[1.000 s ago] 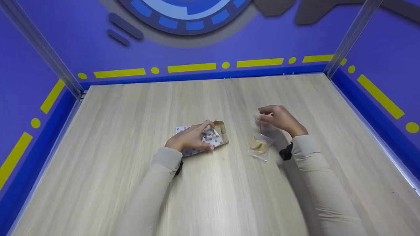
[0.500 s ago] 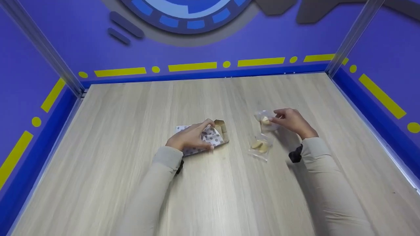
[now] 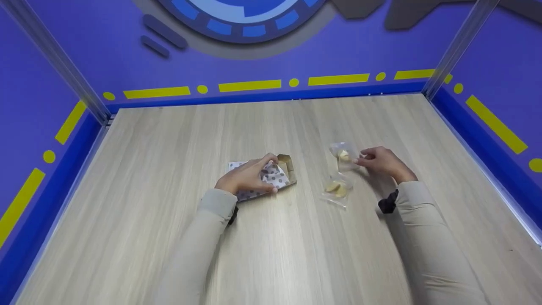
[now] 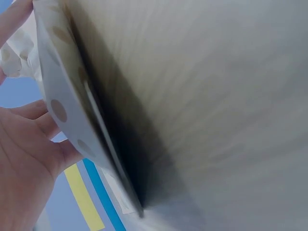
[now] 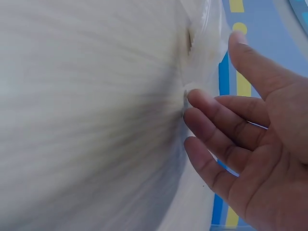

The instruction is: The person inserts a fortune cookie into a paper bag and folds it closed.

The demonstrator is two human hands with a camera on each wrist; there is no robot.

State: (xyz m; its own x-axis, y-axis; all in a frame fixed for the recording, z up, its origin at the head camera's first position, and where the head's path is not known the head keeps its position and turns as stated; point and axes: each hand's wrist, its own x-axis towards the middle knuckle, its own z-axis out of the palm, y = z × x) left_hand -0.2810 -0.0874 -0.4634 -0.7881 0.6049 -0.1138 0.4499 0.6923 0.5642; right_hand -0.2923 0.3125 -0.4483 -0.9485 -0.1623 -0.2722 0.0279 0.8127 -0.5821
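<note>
A white paper box with grey dots (image 3: 275,178) lies on the table in the head view, its brown cardboard end open toward the right. My left hand (image 3: 247,177) grips it from above, thumb on the near edge and fingers over the far edge. The left wrist view shows the dotted side (image 4: 60,110) close up. To the right are two clear plastic packets holding pale yellow pieces, a farther packet (image 3: 344,156) and a nearer packet (image 3: 337,189). My right hand (image 3: 387,163) is at the farther packet's right edge, fingers relaxed and thumb apart in the right wrist view.
The light wood table (image 3: 169,148) is enclosed by a blue-purple back wall (image 3: 271,63) and side walls with yellow markings. Metal posts (image 3: 459,46) stand at the back corners. The nearer packet lies just in front of the farther one.
My right hand has set the farther packet down behind the nearer one, released it, and drawn back to the right. My left hand stays on the dotted box.
</note>
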